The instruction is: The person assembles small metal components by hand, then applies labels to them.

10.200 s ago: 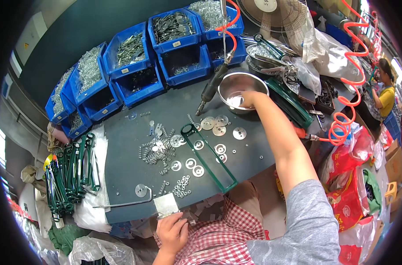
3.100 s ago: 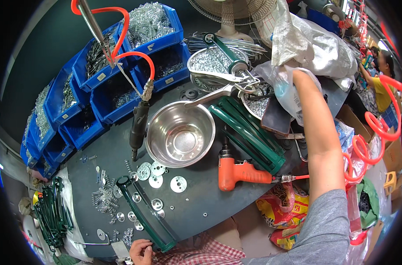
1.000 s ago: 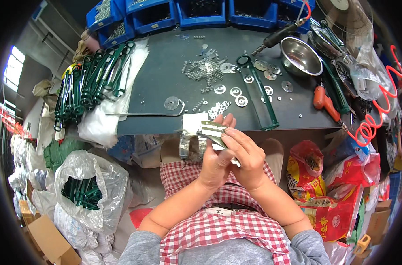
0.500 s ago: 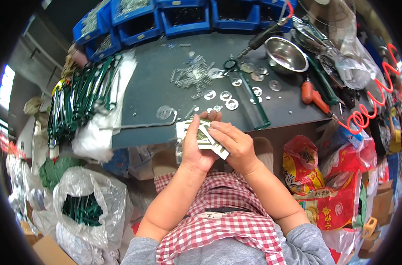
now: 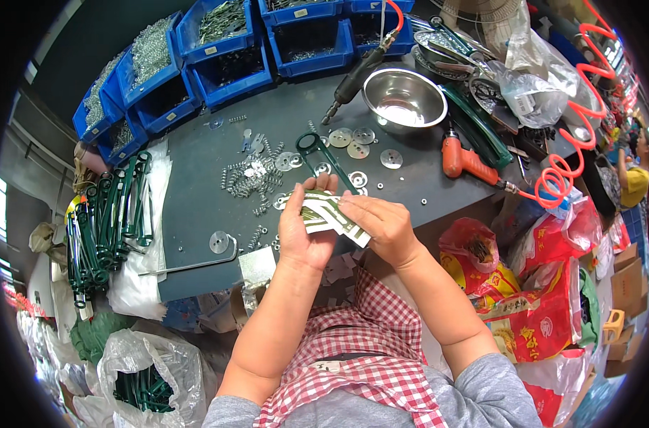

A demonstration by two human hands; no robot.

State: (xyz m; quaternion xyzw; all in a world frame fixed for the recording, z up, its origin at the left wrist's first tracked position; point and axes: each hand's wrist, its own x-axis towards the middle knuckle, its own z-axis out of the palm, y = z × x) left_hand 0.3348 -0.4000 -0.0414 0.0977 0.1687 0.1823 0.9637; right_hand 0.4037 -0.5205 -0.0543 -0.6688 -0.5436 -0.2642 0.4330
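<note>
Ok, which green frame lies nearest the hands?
The green frame just beyond the left hand, its ring end pointing away; the others lie farther off, mainly heaped at left, in the clear bag and beside the orange drill.

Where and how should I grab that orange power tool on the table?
Take the orange tool probably by its handle, coming from the near edge of the table: it lies flat, the handle slanting that way. Hold short of the hose fitting at the handle's end.
</note>
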